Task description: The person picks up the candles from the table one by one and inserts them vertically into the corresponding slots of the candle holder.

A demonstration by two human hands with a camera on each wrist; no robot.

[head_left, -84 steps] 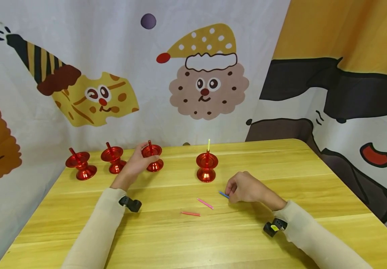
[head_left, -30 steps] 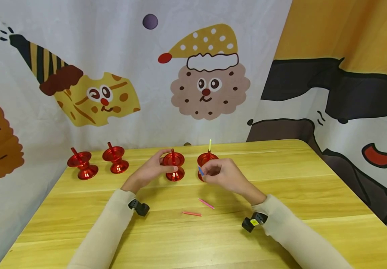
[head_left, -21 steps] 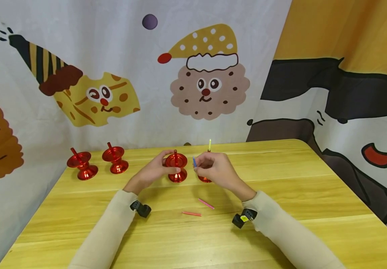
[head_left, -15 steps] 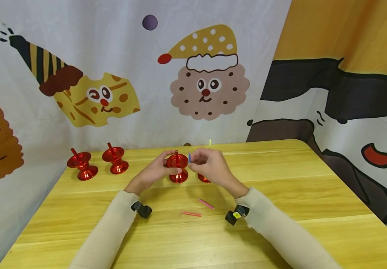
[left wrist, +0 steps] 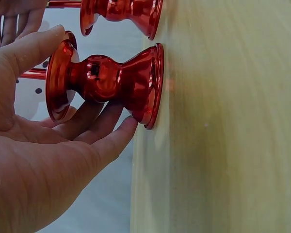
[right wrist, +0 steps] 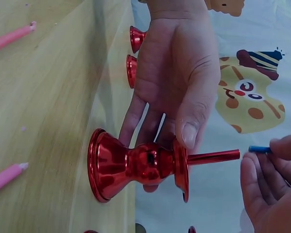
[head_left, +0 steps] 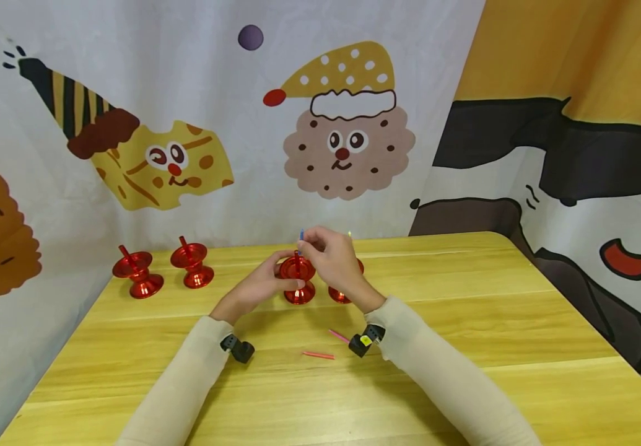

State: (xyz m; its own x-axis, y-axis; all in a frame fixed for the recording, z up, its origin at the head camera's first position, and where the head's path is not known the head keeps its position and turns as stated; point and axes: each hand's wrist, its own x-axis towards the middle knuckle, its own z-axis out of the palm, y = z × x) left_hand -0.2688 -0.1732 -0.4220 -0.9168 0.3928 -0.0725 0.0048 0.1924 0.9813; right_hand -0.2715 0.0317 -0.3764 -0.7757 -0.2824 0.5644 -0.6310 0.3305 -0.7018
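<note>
My left hand (head_left: 259, 285) holds a shiny red candle holder (head_left: 300, 295), thumb at its dish and the other fingers around its far side. The holder stands upright on the table. Between thumb and fingers, my right hand (head_left: 334, 259) pinches a thin blue candle (head_left: 301, 235). In the right wrist view, the lower end of this blue candle (right wrist: 258, 149) is just short of the tip of the holder's narrow red tube (right wrist: 214, 157), nearly in line with it. A second red holder (head_left: 340, 295) with a yellow candle (head_left: 350, 235) is partly hidden behind my right hand.
Two more red candle holders (head_left: 144, 286) stand at the back left of the wooden table (head_left: 253, 396), their tubes bare. Nearer me lie a pink candle (head_left: 339, 335) and a coral candle (head_left: 318, 355). A printed curtain (head_left: 264, 186) hangs behind the table.
My right hand picked the blue candle off the table, turned it upright and brought it left above the held holder. My left hand moved that holder right, close to the yellow candle's holder.
</note>
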